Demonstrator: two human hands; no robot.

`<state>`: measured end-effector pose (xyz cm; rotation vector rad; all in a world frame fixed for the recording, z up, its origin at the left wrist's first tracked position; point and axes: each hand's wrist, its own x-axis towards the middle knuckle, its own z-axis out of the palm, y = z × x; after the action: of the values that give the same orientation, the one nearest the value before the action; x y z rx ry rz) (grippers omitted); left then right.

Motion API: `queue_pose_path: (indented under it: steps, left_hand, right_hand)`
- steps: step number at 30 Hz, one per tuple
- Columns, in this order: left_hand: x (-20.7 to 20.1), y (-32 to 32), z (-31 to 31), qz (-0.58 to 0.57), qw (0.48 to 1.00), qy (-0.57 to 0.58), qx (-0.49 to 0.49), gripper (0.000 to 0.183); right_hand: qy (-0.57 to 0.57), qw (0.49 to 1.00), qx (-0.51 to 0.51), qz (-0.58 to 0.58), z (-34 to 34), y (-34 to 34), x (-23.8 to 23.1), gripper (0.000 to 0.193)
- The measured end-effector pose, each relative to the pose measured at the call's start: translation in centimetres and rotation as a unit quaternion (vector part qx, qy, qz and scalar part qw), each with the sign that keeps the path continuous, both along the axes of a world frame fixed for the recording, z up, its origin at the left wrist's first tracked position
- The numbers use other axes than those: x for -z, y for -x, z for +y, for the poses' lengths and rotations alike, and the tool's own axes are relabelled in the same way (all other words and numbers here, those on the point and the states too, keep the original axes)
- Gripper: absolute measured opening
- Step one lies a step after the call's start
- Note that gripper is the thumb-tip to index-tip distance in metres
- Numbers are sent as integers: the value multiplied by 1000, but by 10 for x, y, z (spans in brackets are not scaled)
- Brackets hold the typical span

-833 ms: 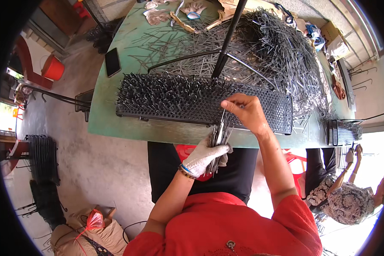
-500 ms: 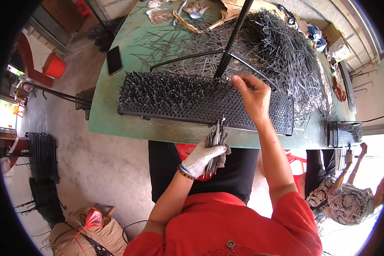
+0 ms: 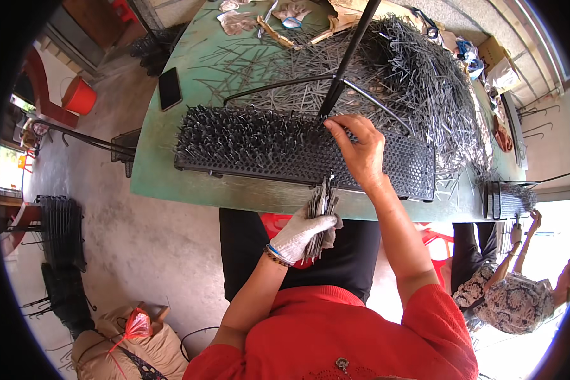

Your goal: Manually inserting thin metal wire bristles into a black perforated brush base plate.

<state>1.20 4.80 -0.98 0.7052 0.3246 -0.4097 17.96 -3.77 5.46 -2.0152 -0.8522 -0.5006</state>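
Observation:
A long black perforated tray (image 3: pixel 399 166) lies along the table's near edge. Dark bent strips (image 3: pixel 234 136) stand densely in the holes of its left half, while bare holes show on the right. My left hand (image 3: pixel 297 235), in a white glove, is closed round an upright bundle of thin grey-black strips (image 3: pixel 323 206) just in front of the tray. Over the tray's middle, beside the edge of the filled part, my bare right hand (image 3: pixel 360 152) has thumb and forefinger pinched together. Whatever sits between those fingertips is too small to make out.
Behind the tray a large heap of loose strips (image 3: pixel 418 76) covers the green table (image 3: pixel 202 60). A black metal frame (image 3: pixel 345 57) rises from the tray. A phone (image 3: pixel 170 88) lies at the left. Another person (image 3: pixel 519 297) works at a similar tray (image 3: pixel 513 201) on the right.
My right hand has moved left and slightly down, from above the bare holes toward the filled part. My left hand and its bundle have hardly moved.

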Motion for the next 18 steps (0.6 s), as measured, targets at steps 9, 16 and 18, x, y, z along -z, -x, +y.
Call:
queue_pose_path:
  steps: [9, 16, 18]
  left_hand:
    - [0, 0, 0, 6, 1000, 8, -7, 32]
    - [1, 0, 0, 9, 1000, 7, -9, 33]
    - [1, 0, 0, 12, 1000, 5, -8, 33]
  right_hand:
    - [42, 999, -23, -19, 2, 0, 3, 11]
    - [41, 999, -1, -4, 1, 0, 8, 12]
    - [53, 999, 9, 4, 1, 1, 7, 12]
